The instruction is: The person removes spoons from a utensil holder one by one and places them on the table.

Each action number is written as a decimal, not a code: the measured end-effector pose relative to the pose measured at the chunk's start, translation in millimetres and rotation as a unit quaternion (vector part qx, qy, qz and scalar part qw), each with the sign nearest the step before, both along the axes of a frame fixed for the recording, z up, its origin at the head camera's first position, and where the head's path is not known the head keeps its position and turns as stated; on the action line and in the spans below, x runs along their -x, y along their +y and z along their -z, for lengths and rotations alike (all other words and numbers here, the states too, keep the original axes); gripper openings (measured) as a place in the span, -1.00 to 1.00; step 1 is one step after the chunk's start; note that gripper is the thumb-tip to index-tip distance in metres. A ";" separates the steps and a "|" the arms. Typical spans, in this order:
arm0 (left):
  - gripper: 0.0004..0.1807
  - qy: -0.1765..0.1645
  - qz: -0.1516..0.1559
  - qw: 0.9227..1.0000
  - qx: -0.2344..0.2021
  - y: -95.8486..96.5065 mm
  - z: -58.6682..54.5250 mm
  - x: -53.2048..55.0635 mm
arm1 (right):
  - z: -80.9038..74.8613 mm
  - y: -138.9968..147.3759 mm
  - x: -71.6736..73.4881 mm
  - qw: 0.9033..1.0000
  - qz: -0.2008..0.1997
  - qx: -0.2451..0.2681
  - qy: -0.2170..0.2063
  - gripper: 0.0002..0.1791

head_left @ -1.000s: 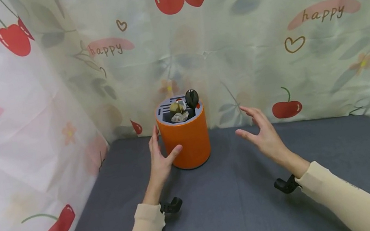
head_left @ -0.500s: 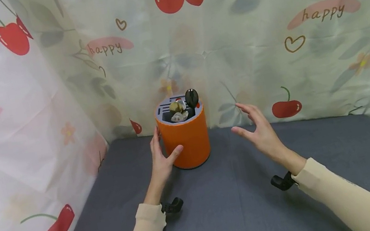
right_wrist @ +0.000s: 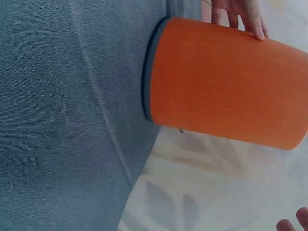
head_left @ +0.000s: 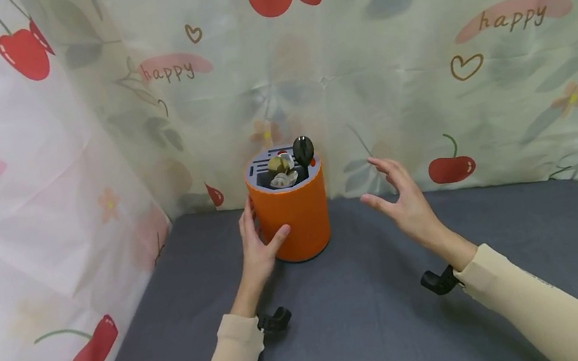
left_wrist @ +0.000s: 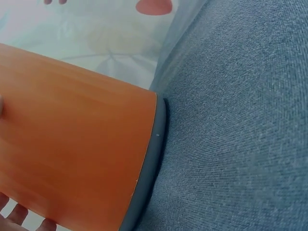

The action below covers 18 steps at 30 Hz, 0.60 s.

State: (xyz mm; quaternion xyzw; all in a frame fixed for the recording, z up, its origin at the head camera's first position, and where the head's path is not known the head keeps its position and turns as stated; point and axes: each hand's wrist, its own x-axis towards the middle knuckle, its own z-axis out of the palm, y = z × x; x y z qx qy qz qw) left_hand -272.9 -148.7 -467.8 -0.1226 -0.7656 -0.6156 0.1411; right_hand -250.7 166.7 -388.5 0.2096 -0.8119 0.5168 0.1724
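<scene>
An orange cylindrical utensil holder (head_left: 297, 224) with a pale slotted top stands upright on the dark cloth. From its top opening rise a black spoon (head_left: 304, 151) and a few crumpled-looking pieces, one yellowish (head_left: 278, 165) and one whitish. My left hand (head_left: 259, 253) is at the holder's left side, its thumb across the front and its fingers along the far left edge. In the right wrist view, this left hand (right_wrist: 240, 13) touches the orange wall. My right hand (head_left: 406, 205) hovers to the right, apart from the holder, thumb and fingers spread, holding nothing.
Dark grey cloth (head_left: 346, 338) covers the table. A pale curtain with cherry prints (head_left: 384, 93) hangs close behind the holder, and a white printed one (head_left: 38, 205) borders the left side. Each wrist carries a black camera mount (head_left: 274, 320).
My right hand has moved slightly left, toward the holder. The left thumb and fingers stay against its side with little shift. The head view has turned slightly.
</scene>
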 end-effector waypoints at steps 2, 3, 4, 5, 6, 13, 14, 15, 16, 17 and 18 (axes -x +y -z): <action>0.09 0.000 -0.005 1.000 -0.001 0.8 0.5 -0.1 | -1.5 -1.2 1.0 1.000 -0.002 0.006 0.000 -0.18; 0.09 0.000 -0.006 1.000 -0.001 1.1 0.8 -0.1 | -2.1 -2.0 1.7 1.000 -0.003 0.011 0.001 -0.18; 0.09 0.000 -0.007 1.000 -0.001 1.7 0.8 0.3 | -3.1 -2.5 2.5 1.000 -0.002 0.013 0.001 -0.18; 0.10 0.001 -0.008 1.000 -0.001 2.4 0.8 0.8 | -3.8 -3.0 3.3 1.000 -0.002 0.016 0.003 -0.18; 0.10 0.002 -0.008 1.000 -0.001 2.7 1.0 1.1 | -4.6 -3.5 4.1 1.000 -0.002 0.020 0.004 -0.18; 0.09 0.003 -0.007 1.000 -0.002 3.1 1.6 0.6 | -5.8 -7.3 6.3 1.000 -0.007 0.025 0.013 -0.19; 0.09 0.004 -0.006 1.000 -0.003 2.7 1.6 0.5 | -5.7 -7.4 6.5 1.000 -0.008 0.025 0.013 -0.19; 0.09 0.005 -0.006 1.000 -0.004 2.3 1.6 0.3 | -6.2 -7.7 6.6 1.000 -0.010 0.026 0.012 -0.18; 0.09 0.006 -0.006 1.000 -0.004 1.8 1.6 0.0 | -6.7 -8.0 6.8 0.999 -0.013 0.029 0.010 -0.18; 0.09 0.005 -0.006 1.000 -0.004 1.2 1.7 -0.1 | -7.8 -8.2 6.9 0.999 -0.015 0.031 0.007 -0.18; 0.09 0.006 -0.006 1.000 -0.004 0.8 1.7 -0.2 | -9.0 -8.4 6.8 0.999 -0.017 0.035 0.004 -0.18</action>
